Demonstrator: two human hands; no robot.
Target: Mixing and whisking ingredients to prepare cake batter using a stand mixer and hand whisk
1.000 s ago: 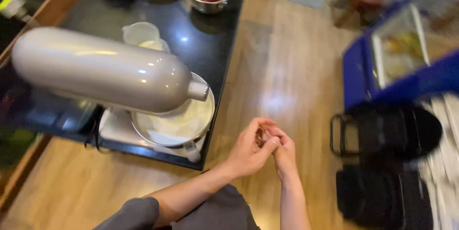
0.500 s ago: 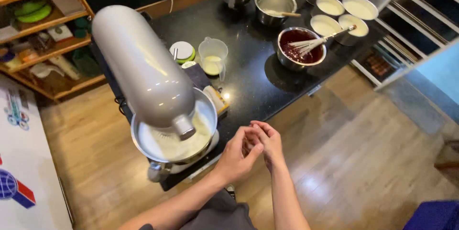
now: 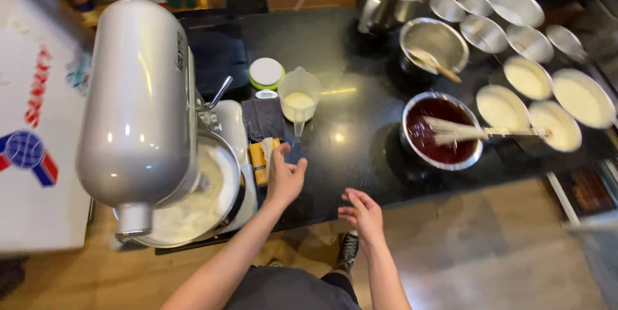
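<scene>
My hands, clasped a moment ago, part: left hand (image 3: pixel 285 178) pinches a small pale scrap (image 3: pixel 268 150) beside the stand mixer (image 3: pixel 138 117); right hand (image 3: pixel 364 215) hangs open, empty, at the counter (image 3: pixel 360 123) edge.

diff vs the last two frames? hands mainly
The hands, pressed together in front of the body before, have parted. The left hand has moved forward over the black counter and pinches a small pale scrap beside the yellow packet. The right hand hangs open and empty at the counter's edge. The stand mixer, measuring cup and bowl of red sauce stay put.
</scene>
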